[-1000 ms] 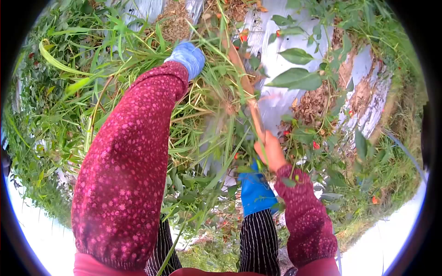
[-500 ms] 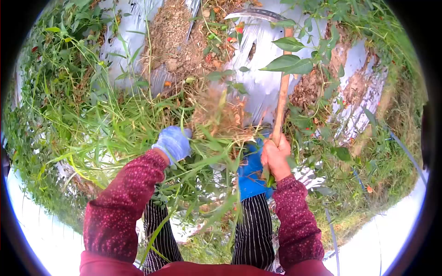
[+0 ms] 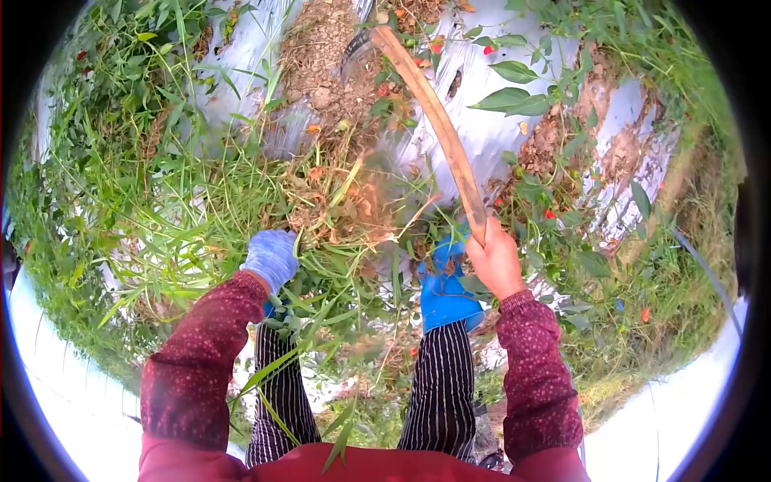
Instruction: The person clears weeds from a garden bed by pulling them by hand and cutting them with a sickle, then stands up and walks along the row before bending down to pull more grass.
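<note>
A wooden-handled sickle [image 3: 440, 120] is in my bare right hand [image 3: 495, 261], which is wrapped round the handle's lower end. Its curved dark blade [image 3: 355, 55] points down and to the left at the top of the view, above bare soil. My left hand [image 3: 271, 257], in a blue-white glove, is closed at the edge of a bunch of long green grass [image 3: 333, 269]. The fingers are partly hidden by the blades. Dry brown plant matter [image 3: 345, 201], partly blurred, lies just beyond the bunch, between my two hands.
Silvery plastic film [image 3: 474, 88] covers the ground ahead, torn around a strip of soil [image 3: 317, 84]. Leafy pepper plants [image 3: 514, 100] with red fruits stand at the right. Dense weeds [image 3: 88, 201] grow at the left. A blue boot [image 3: 450, 301] stands below my right hand.
The sickle has swung left, so its handle now slants up to the left and the blade is over the soil. My left hand has shifted slightly left, the right slightly right.
</note>
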The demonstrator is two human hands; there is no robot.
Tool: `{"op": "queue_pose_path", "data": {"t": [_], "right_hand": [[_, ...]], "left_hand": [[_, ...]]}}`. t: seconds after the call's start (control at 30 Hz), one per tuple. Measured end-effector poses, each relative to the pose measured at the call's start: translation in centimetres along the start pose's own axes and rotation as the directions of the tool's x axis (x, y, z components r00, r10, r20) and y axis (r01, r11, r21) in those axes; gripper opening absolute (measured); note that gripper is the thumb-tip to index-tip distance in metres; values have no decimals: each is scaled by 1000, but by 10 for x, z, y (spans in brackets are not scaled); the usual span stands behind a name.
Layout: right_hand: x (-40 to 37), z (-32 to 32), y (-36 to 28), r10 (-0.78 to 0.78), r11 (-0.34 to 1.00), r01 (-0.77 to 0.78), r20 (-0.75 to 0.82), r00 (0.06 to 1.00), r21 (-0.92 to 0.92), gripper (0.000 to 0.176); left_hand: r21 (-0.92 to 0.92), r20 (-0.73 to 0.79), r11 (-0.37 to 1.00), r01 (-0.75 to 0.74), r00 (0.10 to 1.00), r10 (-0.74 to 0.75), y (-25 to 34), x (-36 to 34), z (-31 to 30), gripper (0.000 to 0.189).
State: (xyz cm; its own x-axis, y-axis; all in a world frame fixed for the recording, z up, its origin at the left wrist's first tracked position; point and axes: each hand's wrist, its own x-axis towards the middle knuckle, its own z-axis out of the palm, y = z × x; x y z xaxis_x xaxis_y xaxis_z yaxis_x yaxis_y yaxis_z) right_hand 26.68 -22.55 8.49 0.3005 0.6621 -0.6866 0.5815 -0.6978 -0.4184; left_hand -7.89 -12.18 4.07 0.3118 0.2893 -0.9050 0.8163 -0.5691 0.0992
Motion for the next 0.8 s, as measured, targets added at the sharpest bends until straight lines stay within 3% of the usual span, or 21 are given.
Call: {"op": "queue_pose_path", "data": {"t": [0.07,0.23,0.3,0.33,0.43,0.53,0.63,0.67,0.7,0.77,0.8], "right_hand": [[13,17,0,-64,997,66,-54,996,39,18],[19,29,21,-2,1000,4,-81,997,30,19],[-7,33,58,61,977,-49,55,997,-206,26],[-9,30,55,55,977,-42,56,997,-210,26],[-22,31,44,119,977,-104,67,991,-187,27],[2,40,25,37,998,-33,-84,996,58,21],[20,49,24,2,993,20,-179,984,120,20],[12,47,35,-7,1000,7,-121,993,-1,21],[-8,46,53,-14,1000,13,-128,992,-8,21],[-43,40,84,101,981,-101,-11,995,-163,22],[-54,24,84,114,975,-115,-19,993,-188,22]], "left_hand": [[-16,4,1000,8,1000,-8,0,-2,8,16],[-14,-16,998,-69,997,69,2,-18,-3,19],[65,58,991,-120,991,117,9,-35,4,19],[145,142,974,-175,978,154,13,-43,10,19],[152,63,956,-250,968,243,18,-54,33,17],[53,143,987,-152,979,143,19,-39,35,17],[106,107,962,-250,965,239,13,-47,53,17],[78,52,976,-204,978,201,12,-50,58,18],[76,41,976,-204,979,201,12,-56,52,18],[241,67,934,-265,964,256,16,-65,29,18],[174,87,948,-267,963,255,19,-76,30,17]]}}
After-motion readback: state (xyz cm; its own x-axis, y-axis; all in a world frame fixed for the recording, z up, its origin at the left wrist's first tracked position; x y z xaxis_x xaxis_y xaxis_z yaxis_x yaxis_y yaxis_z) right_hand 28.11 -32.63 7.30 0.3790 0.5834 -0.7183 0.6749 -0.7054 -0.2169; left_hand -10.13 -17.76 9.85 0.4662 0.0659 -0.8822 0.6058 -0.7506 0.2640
